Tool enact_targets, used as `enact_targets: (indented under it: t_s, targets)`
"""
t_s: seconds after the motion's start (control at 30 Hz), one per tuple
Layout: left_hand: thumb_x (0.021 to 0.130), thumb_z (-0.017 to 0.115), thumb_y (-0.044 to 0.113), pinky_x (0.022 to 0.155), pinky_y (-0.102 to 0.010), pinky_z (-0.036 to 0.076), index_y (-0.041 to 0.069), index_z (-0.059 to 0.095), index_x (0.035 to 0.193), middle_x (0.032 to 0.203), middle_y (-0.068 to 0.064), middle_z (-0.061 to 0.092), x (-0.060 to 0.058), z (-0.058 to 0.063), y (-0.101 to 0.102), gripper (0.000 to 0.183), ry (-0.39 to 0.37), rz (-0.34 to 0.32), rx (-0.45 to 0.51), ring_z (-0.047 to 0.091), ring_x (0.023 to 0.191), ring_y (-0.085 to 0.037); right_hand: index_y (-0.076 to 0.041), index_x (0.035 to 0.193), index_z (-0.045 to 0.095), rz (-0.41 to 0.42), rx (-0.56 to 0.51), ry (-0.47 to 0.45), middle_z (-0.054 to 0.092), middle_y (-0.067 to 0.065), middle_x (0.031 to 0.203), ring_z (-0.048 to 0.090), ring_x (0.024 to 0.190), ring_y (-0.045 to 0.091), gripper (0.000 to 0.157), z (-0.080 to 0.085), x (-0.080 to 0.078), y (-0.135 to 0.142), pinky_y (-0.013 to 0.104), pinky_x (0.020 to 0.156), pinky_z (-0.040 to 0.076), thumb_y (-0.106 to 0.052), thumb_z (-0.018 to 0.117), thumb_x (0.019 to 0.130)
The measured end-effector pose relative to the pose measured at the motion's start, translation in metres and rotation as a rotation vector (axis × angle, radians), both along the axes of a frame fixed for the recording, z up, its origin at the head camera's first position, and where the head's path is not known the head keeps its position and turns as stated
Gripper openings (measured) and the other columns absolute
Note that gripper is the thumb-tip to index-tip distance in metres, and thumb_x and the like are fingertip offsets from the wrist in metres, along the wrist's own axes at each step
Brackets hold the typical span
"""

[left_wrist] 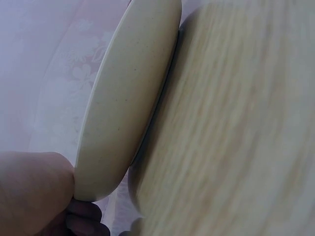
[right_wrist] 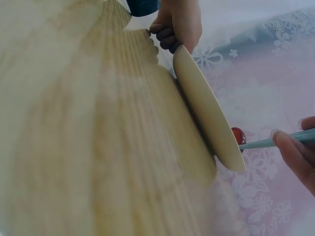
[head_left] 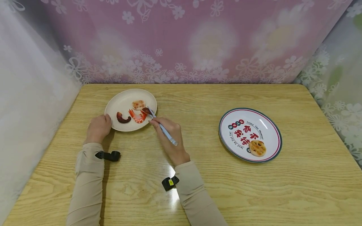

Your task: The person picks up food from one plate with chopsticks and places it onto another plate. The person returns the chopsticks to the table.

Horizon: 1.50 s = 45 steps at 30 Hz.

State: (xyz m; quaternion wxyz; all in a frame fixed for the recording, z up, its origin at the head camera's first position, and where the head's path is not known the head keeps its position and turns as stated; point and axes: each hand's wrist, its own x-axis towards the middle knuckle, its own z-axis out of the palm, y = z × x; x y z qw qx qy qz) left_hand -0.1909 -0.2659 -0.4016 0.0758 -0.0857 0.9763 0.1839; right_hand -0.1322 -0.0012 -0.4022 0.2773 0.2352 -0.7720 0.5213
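Note:
At the back left of the table, my left hand grips the near-left rim of a cream oval plate, thumb at the edge and curled fingers below. My right hand holds light-blue chopsticks over the plate's right side. At their tips is a dark reddish-brown food piece, seen also as a glossy red-brown lump in the right wrist view. Beside it on the plate lie a shrimp, a lotus root slice and a dark curled octopus tentacle.
A white oval plate with a blue-green rim and red characters stands to the right on the wooden table. A browned lotus root slice lies at its near side. A pink flowered curtain hangs behind the table's back edge.

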Motion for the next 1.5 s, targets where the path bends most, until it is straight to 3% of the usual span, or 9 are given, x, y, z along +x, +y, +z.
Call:
enact_targets:
  t_s: [0.23, 0.5, 0.73, 1.17, 1.5]
  targets:
    - [0.103, 0.017, 0.024, 0.078, -0.055, 0.045, -0.018, 0.055, 0.106, 0.108, -0.039, 0.056, 0.001, 0.0, 0.001, 0.056, 0.021, -0.004, -0.001, 0.056, 0.089, -0.044, -0.002, 0.092, 0.074, -0.048, 0.018, 0.031, 0.072, 0.006, 0.084, 0.067, 0.075, 0.011, 0.019, 0.005, 0.001, 0.002, 0.02, 0.067, 0.051, -0.016, 0.062, 0.095]
    - [0.104, 0.017, 0.024, 0.073, -0.051, 0.045, -0.016, 0.056, 0.105, 0.103, -0.036, 0.058, 0.0, -0.001, 0.0, 0.056, 0.012, 0.01, -0.002, 0.054, 0.082, -0.039, -0.002, 0.081, 0.071, -0.056, -0.064, 0.049, 0.065, 0.004, 0.066, 0.053, 0.054, 0.007, 0.027, 0.011, 0.001, 0.007, 0.018, 0.049, 0.041, -0.015, 0.056, 0.098]
    - [0.104, 0.017, 0.024, 0.067, -0.046, 0.044, -0.015, 0.057, 0.102, 0.095, -0.031, 0.057, 0.002, -0.001, 0.001, 0.056, 0.0, 0.011, 0.001, 0.052, 0.078, -0.036, -0.005, 0.071, 0.067, -0.059, -0.072, 0.07, 0.061, 0.001, 0.061, 0.049, 0.051, 0.007, 0.03, 0.013, 0.001, 0.008, 0.018, 0.046, 0.038, -0.015, 0.057, 0.097]
    - [0.104, 0.018, 0.021, 0.076, -0.057, 0.046, -0.019, 0.056, 0.104, 0.107, -0.041, 0.057, 0.004, 0.0, 0.002, 0.056, 0.036, -0.021, -0.002, 0.058, 0.091, -0.049, -0.007, 0.07, 0.067, -0.091, -0.047, 0.057, 0.062, 0.0, 0.064, 0.054, 0.057, 0.007, 0.031, 0.014, 0.004, 0.011, 0.018, 0.05, 0.041, -0.018, 0.058, 0.098]
    - [0.104, 0.018, 0.022, 0.069, -0.052, 0.046, -0.017, 0.057, 0.1, 0.1, -0.038, 0.058, 0.003, 0.001, 0.002, 0.056, 0.036, -0.014, 0.011, 0.056, 0.079, -0.04, -0.008, 0.065, 0.062, -0.061, -0.069, 0.089, 0.059, 0.001, 0.061, 0.047, 0.05, 0.006, 0.033, 0.015, 0.004, 0.013, 0.018, 0.043, 0.034, -0.014, 0.057, 0.097]
